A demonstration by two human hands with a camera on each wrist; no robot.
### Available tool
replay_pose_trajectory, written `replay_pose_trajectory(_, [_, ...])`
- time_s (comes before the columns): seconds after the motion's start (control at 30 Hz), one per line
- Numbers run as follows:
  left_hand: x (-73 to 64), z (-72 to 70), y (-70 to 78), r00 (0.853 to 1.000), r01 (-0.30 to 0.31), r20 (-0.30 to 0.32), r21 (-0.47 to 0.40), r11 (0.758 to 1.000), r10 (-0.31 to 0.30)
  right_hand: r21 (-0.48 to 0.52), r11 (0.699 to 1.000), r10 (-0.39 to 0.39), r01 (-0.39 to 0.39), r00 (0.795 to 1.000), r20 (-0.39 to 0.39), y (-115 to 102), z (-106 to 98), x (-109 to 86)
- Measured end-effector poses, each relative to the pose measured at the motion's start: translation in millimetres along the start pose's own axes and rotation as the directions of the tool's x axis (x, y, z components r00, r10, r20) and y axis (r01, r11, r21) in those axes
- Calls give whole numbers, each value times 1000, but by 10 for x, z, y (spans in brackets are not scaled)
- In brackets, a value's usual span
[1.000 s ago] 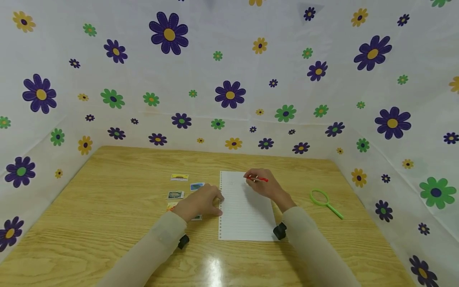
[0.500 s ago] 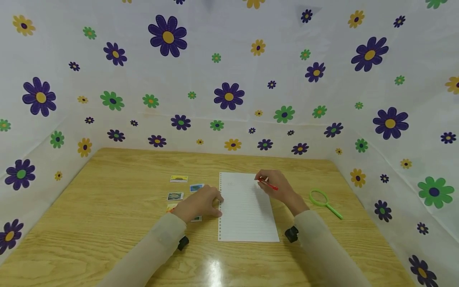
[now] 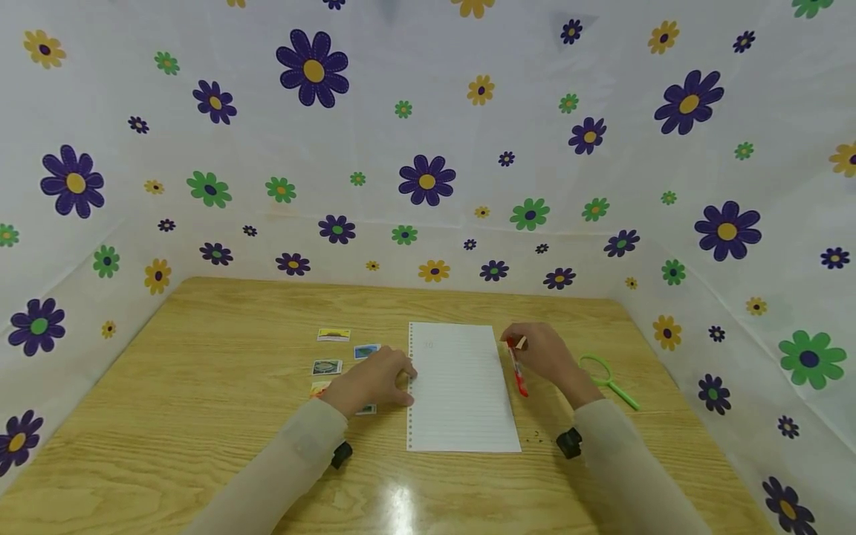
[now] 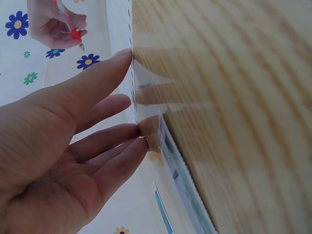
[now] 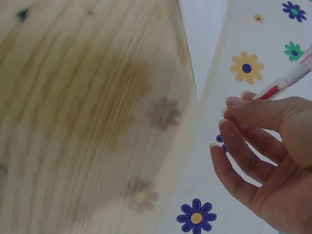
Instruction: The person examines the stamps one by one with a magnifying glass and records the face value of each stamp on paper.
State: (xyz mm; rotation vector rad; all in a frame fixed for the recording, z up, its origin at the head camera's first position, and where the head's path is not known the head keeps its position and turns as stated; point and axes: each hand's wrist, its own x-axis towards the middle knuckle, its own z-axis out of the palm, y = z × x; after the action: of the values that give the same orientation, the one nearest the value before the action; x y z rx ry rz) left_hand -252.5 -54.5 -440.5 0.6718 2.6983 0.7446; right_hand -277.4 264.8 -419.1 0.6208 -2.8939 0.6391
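Observation:
A lined sheet of paper with punched holes lies on the table, faint writing near its top left. The left hand rests at its left edge, thumb and fingertips touching the holed margin, fingers relaxed around no object. Just past the sheet's right edge, the right hand holds a red pen above the table. In the right wrist view the clear barrel of the pen lies between thumb and index finger. Several small picture stamps lie left of the sheet, some partly hidden by the left hand.
A green magnifying glass lies right of the right hand, its lens partly behind the wrist. Small dark specks sit on the wooden table by the sheet's lower right corner. White flowered cloth walls the table's back and sides.
The right hand has moved right, off the sheet to beside it, and the pen has swung to point its rear end toward the person. The left hand has stayed put.

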Motion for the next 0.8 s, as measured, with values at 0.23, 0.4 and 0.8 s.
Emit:
replay_pose_trajectory(0.23, [-2, 1, 7, 1000, 8, 0, -1, 1000, -8, -15, 999, -52, 52, 998, -46, 187, -46, -137])
replay_pose_trajectory(0.4, [0, 13, -4, 1000, 5, -5, 0, 1000, -5, -48, 999, 17, -16, 1000, 11, 278, -60, -184])
replay_pose_trajectory(0.8, [6, 35, -30, 1000, 2, -15, 10, 1000, -2, -153, 985, 86, -73, 993, 77, 394, -65, -236])
